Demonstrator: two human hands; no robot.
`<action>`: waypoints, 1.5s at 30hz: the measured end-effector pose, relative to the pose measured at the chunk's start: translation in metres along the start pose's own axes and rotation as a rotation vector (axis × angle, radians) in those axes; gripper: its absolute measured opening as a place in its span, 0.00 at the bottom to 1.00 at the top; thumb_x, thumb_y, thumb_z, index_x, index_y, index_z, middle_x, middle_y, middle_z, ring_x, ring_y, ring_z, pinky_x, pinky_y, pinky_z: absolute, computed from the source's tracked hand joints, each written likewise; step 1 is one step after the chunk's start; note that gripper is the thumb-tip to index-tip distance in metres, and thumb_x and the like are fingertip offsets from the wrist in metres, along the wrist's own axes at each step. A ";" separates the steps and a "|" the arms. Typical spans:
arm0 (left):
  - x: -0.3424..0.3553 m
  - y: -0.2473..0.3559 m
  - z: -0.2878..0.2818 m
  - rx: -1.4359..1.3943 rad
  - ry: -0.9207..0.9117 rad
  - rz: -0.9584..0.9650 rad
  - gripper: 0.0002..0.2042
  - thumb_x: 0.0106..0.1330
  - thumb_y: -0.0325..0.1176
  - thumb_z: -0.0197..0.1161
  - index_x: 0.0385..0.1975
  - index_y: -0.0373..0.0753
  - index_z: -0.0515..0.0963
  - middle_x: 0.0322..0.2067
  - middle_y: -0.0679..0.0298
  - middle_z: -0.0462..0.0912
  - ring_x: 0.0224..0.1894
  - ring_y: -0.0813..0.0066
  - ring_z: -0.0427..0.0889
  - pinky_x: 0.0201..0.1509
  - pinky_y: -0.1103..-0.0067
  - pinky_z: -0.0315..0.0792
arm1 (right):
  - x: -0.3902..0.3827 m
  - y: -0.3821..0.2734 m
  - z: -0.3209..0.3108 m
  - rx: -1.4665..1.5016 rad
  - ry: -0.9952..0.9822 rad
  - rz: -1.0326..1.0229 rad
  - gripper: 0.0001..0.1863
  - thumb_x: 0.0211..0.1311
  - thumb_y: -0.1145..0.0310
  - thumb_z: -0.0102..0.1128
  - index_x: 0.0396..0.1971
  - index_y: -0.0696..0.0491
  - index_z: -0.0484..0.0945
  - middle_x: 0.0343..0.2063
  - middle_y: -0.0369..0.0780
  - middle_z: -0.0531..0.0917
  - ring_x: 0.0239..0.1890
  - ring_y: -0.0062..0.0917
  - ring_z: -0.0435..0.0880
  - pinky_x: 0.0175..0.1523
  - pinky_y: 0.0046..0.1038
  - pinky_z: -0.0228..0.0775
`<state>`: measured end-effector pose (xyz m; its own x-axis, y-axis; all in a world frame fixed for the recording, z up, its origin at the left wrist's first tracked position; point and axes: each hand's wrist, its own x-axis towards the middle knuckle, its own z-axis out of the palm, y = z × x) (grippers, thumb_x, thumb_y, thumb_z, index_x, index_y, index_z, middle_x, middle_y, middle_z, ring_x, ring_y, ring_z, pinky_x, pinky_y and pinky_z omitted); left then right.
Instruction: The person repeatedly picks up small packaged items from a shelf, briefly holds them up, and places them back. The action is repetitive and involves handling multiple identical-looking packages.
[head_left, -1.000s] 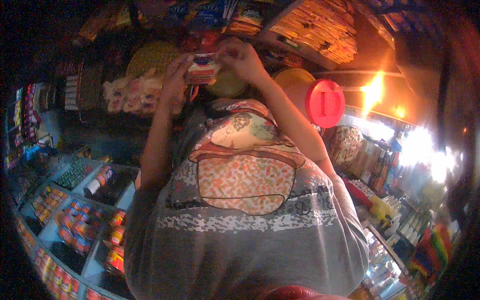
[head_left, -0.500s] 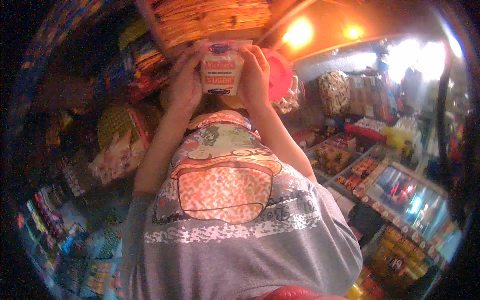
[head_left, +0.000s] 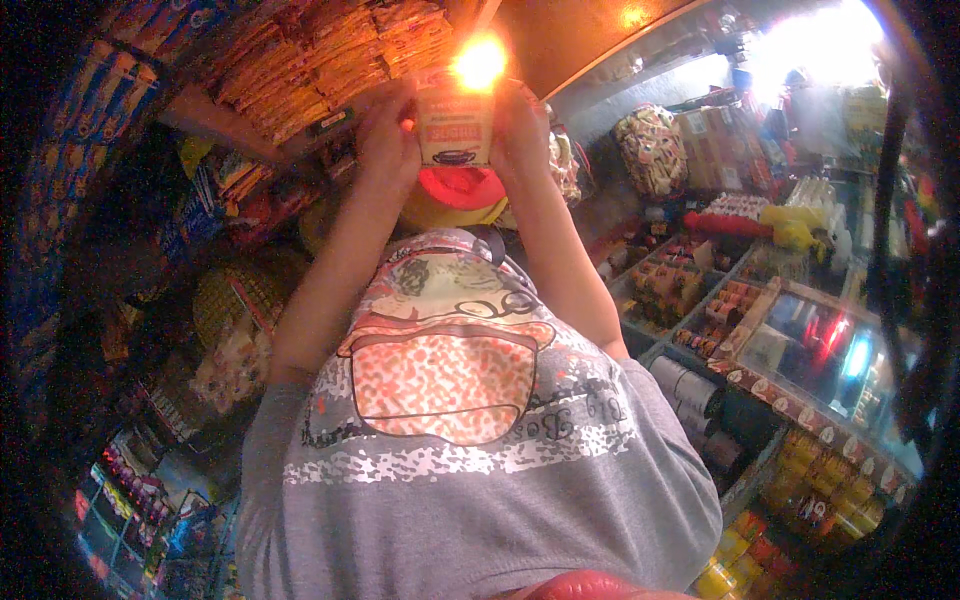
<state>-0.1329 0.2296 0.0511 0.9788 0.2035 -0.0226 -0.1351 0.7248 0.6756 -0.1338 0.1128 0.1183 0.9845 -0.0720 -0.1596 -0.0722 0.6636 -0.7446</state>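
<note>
In front of me, at arm's length, a small white packet of sugar with red and dark print is held upright between both hands. My left hand is closed on its left side, and my right hand closes on its right side. A bright lamp glare washes over the top of the packet and blurs the fingers there. Just below the packet shows a round red plastic piece, with a yellow edge under it.
Bundled orange-brown packs fill a shelf at the upper left, and blue sachets hang at the far left. To my right stand compartment trays of small goods, a glass-topped case, a cardboard box and yellow-lidded jars.
The view has swung, so the surroundings shift and the lamp now overlaps the packet's top. Both hands still hold the packet; the red round piece now appears below it.
</note>
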 end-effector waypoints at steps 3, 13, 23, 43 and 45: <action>0.005 0.003 0.000 -0.136 0.094 -0.124 0.11 0.55 0.30 0.58 0.37 0.35 0.72 0.38 0.61 0.75 0.41 0.69 0.73 0.46 0.75 0.69 | 0.014 0.006 -0.016 -0.123 -0.030 -0.065 0.05 0.54 0.74 0.46 0.25 0.56 0.72 0.21 0.35 0.73 0.22 0.20 0.72 0.28 0.22 0.68; 0.004 -0.018 -0.016 -0.252 0.099 -0.271 0.12 0.56 0.29 0.57 0.39 0.34 0.71 0.40 0.59 0.75 0.43 0.65 0.73 0.50 0.72 0.69 | 0.034 0.032 -0.046 -0.065 0.048 0.032 0.06 0.54 0.69 0.52 0.24 0.57 0.74 0.22 0.38 0.76 0.24 0.24 0.75 0.31 0.26 0.68; 0.013 -0.043 -0.015 -0.247 0.068 -0.283 0.12 0.58 0.31 0.54 0.41 0.38 0.71 0.37 0.63 0.76 0.40 0.70 0.74 0.47 0.74 0.70 | 0.031 0.018 -0.063 -0.046 0.127 0.078 0.07 0.54 0.68 0.52 0.29 0.56 0.73 0.28 0.38 0.77 0.31 0.26 0.76 0.38 0.27 0.69; 0.021 -0.014 -0.012 -0.210 0.023 -0.345 0.14 0.57 0.35 0.56 0.42 0.39 0.72 0.40 0.59 0.77 0.42 0.66 0.75 0.49 0.66 0.68 | 0.041 0.032 -0.051 -0.066 0.071 0.030 0.08 0.53 0.67 0.54 0.27 0.57 0.74 0.27 0.37 0.76 0.29 0.22 0.74 0.35 0.25 0.68; 0.029 -0.017 -0.027 -0.155 -0.015 -0.354 0.15 0.57 0.35 0.55 0.43 0.38 0.71 0.41 0.58 0.76 0.44 0.65 0.75 0.51 0.65 0.67 | 0.036 0.030 -0.041 -0.060 0.053 0.001 0.07 0.53 0.68 0.53 0.28 0.57 0.74 0.27 0.36 0.76 0.29 0.22 0.74 0.35 0.25 0.68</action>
<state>-0.1066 0.2412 0.0193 0.9710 -0.0860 -0.2230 0.1911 0.8397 0.5083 -0.1075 0.0995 0.0636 0.9747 -0.1118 -0.1933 -0.0842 0.6181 -0.7816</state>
